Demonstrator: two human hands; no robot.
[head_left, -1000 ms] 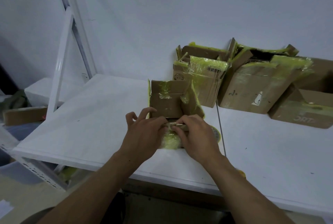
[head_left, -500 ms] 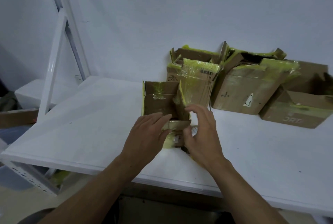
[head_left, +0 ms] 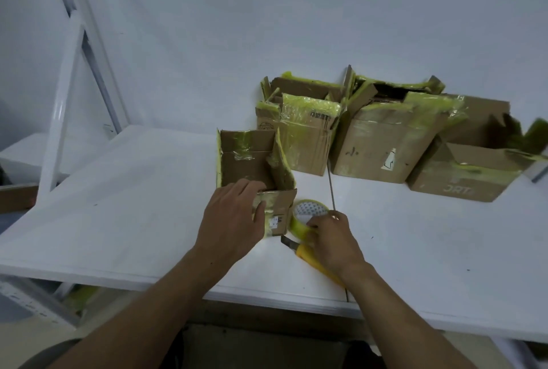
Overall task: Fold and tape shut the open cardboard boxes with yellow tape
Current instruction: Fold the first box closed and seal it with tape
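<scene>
Step in hand: fetching the tape, flaps not yet sealed. Lower centre of the frame, your right hand (head_left: pixel 332 238) curls its fingers round the yellow tape roll (head_left: pixel 299 225), which lies on the white surface (head_left: pixel 133 205) just right of the box. A yellow-handled knife (head_left: pixel 305 253) lies under that hand, blade pointing left.

Just left of it, your left hand (head_left: pixel 234 220) grips the near wall of the small box (head_left: pixel 249 161), thumb on the front face, fingers over the top edge. The box sits at frame centre, open. Its back and right flaps stand up, smeared with old yellow tape. The inside is hidden by your hand and the flaps, so contents cannot be told.

Next, as I judge it: lift the roll, find the free end, fold the standing flaps down and hold them flat while you lay the strip across.

Upper right of the frame, the rear boxes (head_left: pixel 382 146) crowd together against the wall, wrapped in yellow tape, some flaps gaping. Nothing shows inside them.
</scene>
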